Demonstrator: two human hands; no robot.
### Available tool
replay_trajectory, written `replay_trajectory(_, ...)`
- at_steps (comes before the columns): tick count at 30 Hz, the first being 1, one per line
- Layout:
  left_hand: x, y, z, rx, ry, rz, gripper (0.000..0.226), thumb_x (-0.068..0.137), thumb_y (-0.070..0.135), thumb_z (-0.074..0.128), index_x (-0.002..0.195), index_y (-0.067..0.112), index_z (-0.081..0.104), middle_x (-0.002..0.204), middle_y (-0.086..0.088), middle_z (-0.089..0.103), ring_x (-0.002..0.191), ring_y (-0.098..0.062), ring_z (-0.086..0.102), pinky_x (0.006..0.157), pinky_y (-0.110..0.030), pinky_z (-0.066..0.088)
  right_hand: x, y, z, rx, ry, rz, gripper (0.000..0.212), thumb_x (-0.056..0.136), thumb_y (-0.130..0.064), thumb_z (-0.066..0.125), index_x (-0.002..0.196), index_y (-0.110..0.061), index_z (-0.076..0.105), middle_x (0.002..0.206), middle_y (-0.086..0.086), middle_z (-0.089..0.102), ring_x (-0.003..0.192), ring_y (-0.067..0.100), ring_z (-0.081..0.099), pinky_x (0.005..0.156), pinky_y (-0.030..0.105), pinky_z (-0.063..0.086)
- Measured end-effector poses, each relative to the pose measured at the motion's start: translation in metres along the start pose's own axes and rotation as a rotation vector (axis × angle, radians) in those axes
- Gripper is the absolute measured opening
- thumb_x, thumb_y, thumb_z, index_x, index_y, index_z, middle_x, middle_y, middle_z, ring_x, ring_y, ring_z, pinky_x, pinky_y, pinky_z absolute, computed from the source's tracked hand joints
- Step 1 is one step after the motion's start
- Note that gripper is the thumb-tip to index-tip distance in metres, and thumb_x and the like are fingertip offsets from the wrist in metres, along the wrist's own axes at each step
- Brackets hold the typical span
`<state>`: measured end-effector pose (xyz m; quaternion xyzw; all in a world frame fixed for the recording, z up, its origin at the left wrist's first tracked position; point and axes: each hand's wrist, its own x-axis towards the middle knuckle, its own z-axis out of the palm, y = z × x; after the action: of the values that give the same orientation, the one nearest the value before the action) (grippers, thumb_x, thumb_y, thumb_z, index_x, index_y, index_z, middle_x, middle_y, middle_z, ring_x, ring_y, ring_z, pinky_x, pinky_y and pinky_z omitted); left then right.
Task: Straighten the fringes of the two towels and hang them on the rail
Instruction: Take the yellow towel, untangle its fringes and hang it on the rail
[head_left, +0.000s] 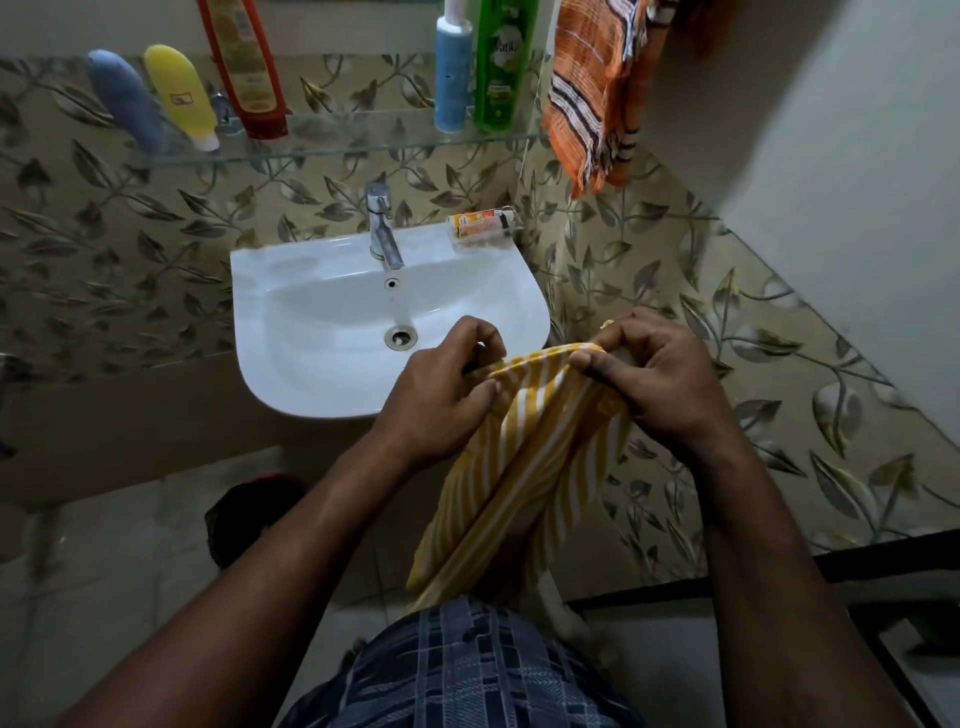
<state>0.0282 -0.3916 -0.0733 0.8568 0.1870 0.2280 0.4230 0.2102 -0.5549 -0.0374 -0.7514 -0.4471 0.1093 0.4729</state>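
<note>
Just off the front right corner of the white ceramic washbasin, the yellow cotton towel with thin white stripes is held up by its top edge. The left hand pinches that edge between thumb and curled fingers; the right hand grips it likewise, close beside. Between them the edge is bunched, and the cloth drops in long loose folds to the person's waist. An orange towel with dark and white stripes hangs past the right end of the glass shelf, fringe straggling at its bottom.
</note>
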Motion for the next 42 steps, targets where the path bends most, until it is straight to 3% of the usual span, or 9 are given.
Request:
replay_trajectory(4,-0.007,-0.013,0.006,0.016,0.099,0.002,0.037,0.097,0.010,0.067,0.107,0.037,0.044,0.082,0.013,0.063,0.072,-0.005,0.062,0.063,-0.022,0.045,0.000,0.000,-0.013,0.094,0.029,0.002,0.009,0.085,-0.028,0.082,0.081,-0.027,0.074,0.088,-0.014,0.066,0.084,0.005,0.063,0.078,0.033,0.051)
replay_trajectory(8,-0.009,-0.023,-0.001,0.031,0.157,0.055,0.035,0.097,0.010,0.070,0.107,0.035,0.049,0.095,0.011,0.070,0.079,0.000,0.067,0.065,-0.024,0.053,0.004,0.005,-0.026,0.052,0.104,0.016,0.010,0.089,-0.019,0.083,0.083,-0.018,0.074,0.091,-0.003,0.067,0.086,0.012,0.064,0.081,0.043,0.056)
replay_trajectory(10,-0.008,-0.026,-0.005,0.089,0.174,0.123,0.025,0.096,0.010,0.072,0.107,0.027,0.057,0.097,0.013,0.069,0.081,0.007,0.063,0.069,-0.018,0.049,0.007,0.008,-0.031,0.035,0.142,0.036,0.011,0.089,-0.020,0.083,0.083,-0.019,0.073,0.092,-0.001,0.068,0.086,0.011,0.064,0.080,0.040,0.056)
replay_trajectory(16,-0.001,-0.039,-0.013,0.260,0.154,0.146,0.015,0.095,0.019,0.075,0.107,0.024,0.068,0.098,0.007,0.074,0.088,-0.017,0.068,0.075,-0.033,0.054,0.012,0.016,-0.040,-0.009,0.242,0.039,0.017,0.088,-0.029,0.081,0.077,-0.033,0.069,0.087,-0.014,0.066,0.084,0.009,0.064,0.078,0.031,0.050)
replay_trajectory(20,-0.002,-0.041,-0.014,0.271,0.128,0.134,0.019,0.091,0.019,0.080,0.107,0.024,0.071,0.096,0.005,0.075,0.085,-0.014,0.067,0.072,-0.028,0.051,0.016,0.018,-0.039,-0.043,0.287,0.070,0.016,0.088,-0.031,0.083,0.078,-0.032,0.071,0.089,-0.009,0.068,0.087,0.017,0.066,0.080,0.036,0.056)
replay_trajectory(27,0.000,-0.047,-0.017,0.354,0.183,0.121,0.022,0.087,0.030,0.084,0.086,0.024,0.063,0.072,0.011,0.061,0.065,-0.018,0.060,0.059,-0.035,0.050,0.022,0.025,-0.038,-0.147,0.370,0.136,0.014,0.087,-0.033,0.084,0.086,-0.023,0.075,0.094,-0.005,0.071,0.088,0.010,0.067,0.086,0.035,0.057)
replay_trajectory(30,-0.005,-0.053,-0.035,0.295,0.304,0.116,0.024,0.088,0.030,0.084,0.091,0.023,0.062,0.075,0.005,0.068,0.067,-0.020,0.066,0.060,-0.037,0.054,0.029,0.017,-0.024,-0.160,0.362,0.133,0.015,0.088,-0.033,0.084,0.089,-0.020,0.076,0.095,-0.003,0.070,0.090,0.016,0.067,0.084,0.031,0.054)
replay_trajectory(35,-0.005,-0.046,-0.040,0.281,0.241,0.260,0.011,0.095,0.029,0.074,0.105,0.027,0.071,0.084,0.004,0.066,0.071,-0.021,0.065,0.063,-0.042,0.056,0.029,0.019,-0.022,-0.237,0.399,0.153,0.014,0.088,-0.032,0.083,0.088,-0.019,0.077,0.089,-0.003,0.068,0.085,0.014,0.062,0.080,0.028,0.048)
replay_trajectory(42,-0.008,-0.040,-0.050,0.495,0.212,0.396,0.037,0.100,0.034,0.050,0.128,0.033,0.074,0.084,-0.003,0.050,0.060,-0.025,0.053,0.047,-0.039,0.050,0.031,0.021,-0.014,-0.237,0.396,0.186,0.023,0.087,-0.034,0.084,0.085,-0.012,0.079,0.088,0.002,0.073,0.085,0.018,0.067,0.082,0.035,0.055)
